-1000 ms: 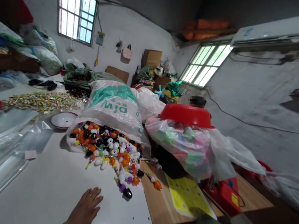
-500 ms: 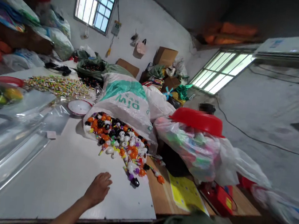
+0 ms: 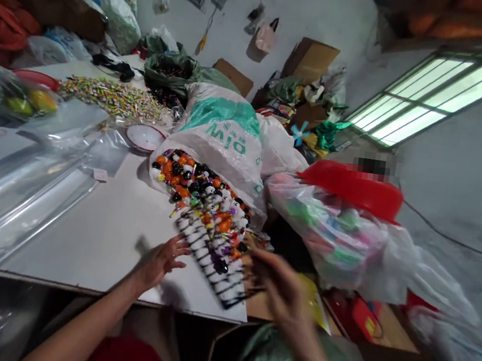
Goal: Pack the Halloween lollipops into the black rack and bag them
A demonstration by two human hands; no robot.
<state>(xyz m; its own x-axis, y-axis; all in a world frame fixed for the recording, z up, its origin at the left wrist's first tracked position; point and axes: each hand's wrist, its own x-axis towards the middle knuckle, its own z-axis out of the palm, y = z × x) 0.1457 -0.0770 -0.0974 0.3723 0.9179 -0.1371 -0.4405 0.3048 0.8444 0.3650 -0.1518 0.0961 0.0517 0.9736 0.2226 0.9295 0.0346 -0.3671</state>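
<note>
A flat, see-through piece with a black-and-white pattern [image 3: 202, 255], blurred by motion, hangs over the near end of a heap of small figures. My right hand [image 3: 282, 286], also blurred, grips its right edge. To its left is my left hand [image 3: 163, 262], fingers apart and holding nothing, close to the patterned piece's left edge. Orange, black and white plastic figures [image 3: 188, 176], some on striped sticks, spill from the mouth of a large white woven sack [image 3: 212, 132] with green print.
Clear plastic sheeting [image 3: 20, 205] covers the table's left side. Behind it are a white dish [image 3: 144, 138] and a heap of small colourful pieces [image 3: 114, 98]. On the right stand a filled plastic bag [image 3: 327, 233], a red basin [image 3: 350, 189] and a red device [image 3: 358, 317].
My right hand has come into view with the black-and-white patterned piece. My left hand's fingers have spread. The camera view has tilted down and shifted.
</note>
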